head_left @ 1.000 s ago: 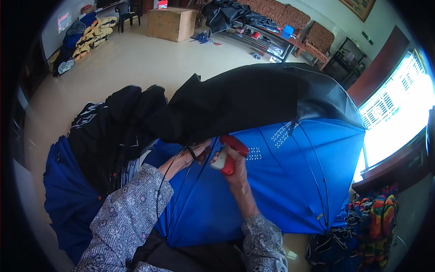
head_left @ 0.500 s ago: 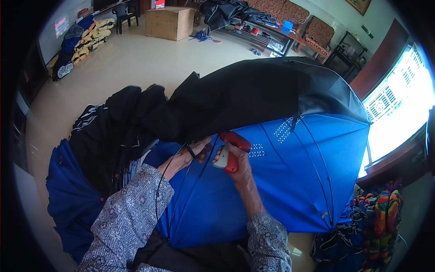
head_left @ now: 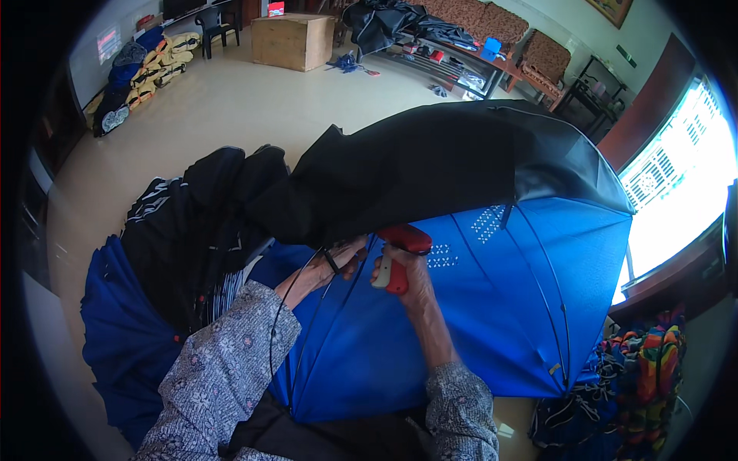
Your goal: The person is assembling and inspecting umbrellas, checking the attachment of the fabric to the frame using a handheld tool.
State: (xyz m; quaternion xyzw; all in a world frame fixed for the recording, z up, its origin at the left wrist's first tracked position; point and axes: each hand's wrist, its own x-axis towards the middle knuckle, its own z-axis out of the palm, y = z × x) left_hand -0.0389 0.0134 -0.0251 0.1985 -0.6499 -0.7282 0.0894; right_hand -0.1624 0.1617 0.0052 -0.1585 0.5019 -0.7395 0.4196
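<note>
A large umbrella lies open across my lap, its blue inner cloth (head_left: 369, 346) facing me and its black outer cloth (head_left: 415, 161) folded over at the far side. Thin dark ribs run along the blue cloth. My right hand (head_left: 419, 276) grips a red and white pistol-shaped tool (head_left: 397, 280), whose red head points under the black cloth's edge. Just left of the tool, my left hand (head_left: 346, 257) has its fingers curled beside a rib at that edge. What those fingers hold is hidden. A dark band circles my left wrist.
Another blue and black umbrella (head_left: 131, 307) lies bunched at the left. Multicoloured folded umbrellas (head_left: 646, 361) are piled at the lower right. Farther off stand a cardboard box (head_left: 292, 42), a low table (head_left: 442, 65) covered with things, and cushioned seats (head_left: 546, 54). Bundles (head_left: 146, 69) lie along the left wall.
The whole view has shifted slightly. My right hand has turned a little around the tool, and the tool's head sits slightly farther under the black cloth. My left hand stays at the same edge.
</note>
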